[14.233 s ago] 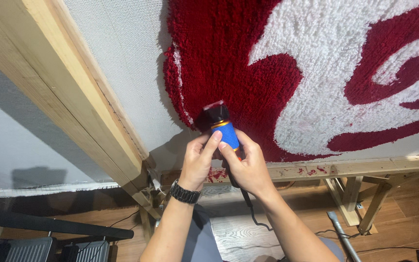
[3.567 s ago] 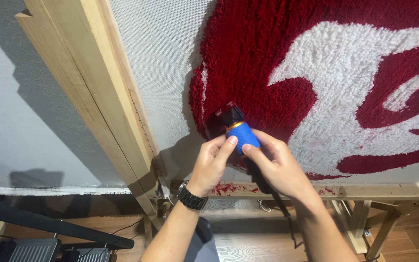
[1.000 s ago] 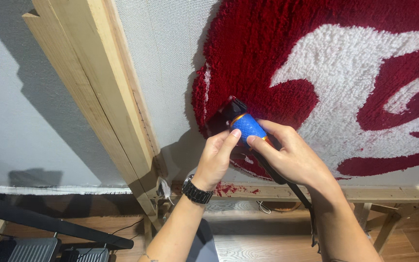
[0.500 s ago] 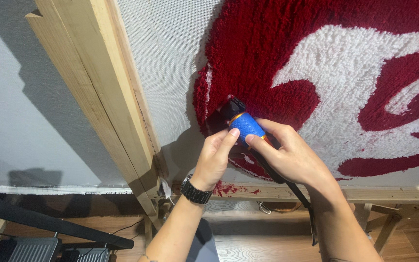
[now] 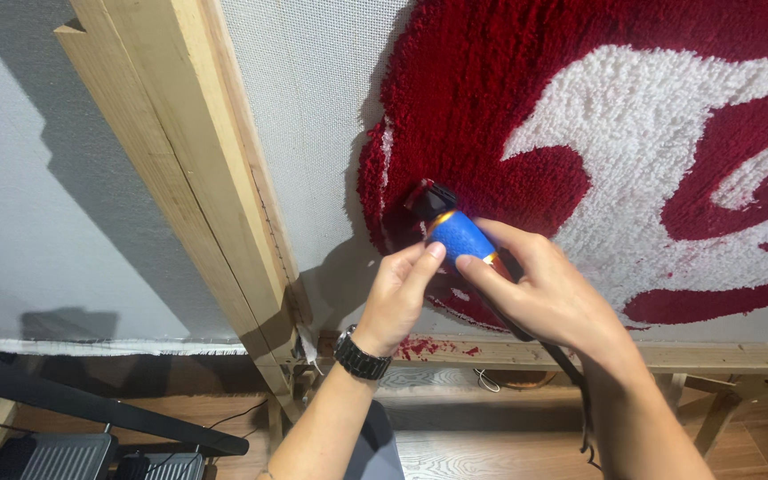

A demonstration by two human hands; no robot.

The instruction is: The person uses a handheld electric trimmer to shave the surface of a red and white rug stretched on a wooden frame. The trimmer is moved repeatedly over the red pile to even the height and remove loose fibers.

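Note:
A red and white tufted rug (image 5: pixel 597 116) is stretched on white backing cloth in a wooden frame. Both hands hold a blue electric trimmer (image 5: pixel 457 235) with a black head, which presses against the red pile at the rug's lower left edge. My left hand (image 5: pixel 399 298), with a black watch on its wrist, pinches the blue body from below. My right hand (image 5: pixel 544 293) wraps the trimmer's rear, and a black cord hangs down from it.
A thick wooden beam (image 5: pixel 180 169) of the frame slants down on the left. The bottom wooden rail (image 5: pixel 668 356) carries red fluff. Below are a wood floor (image 5: pixel 491 444), a black bar (image 5: pixel 91 409) and grey equipment at lower left.
Over the last second the trimmer head has crept slightly up and left along the red edge, hands following. Compared with earlier frames, the view has shifted right.

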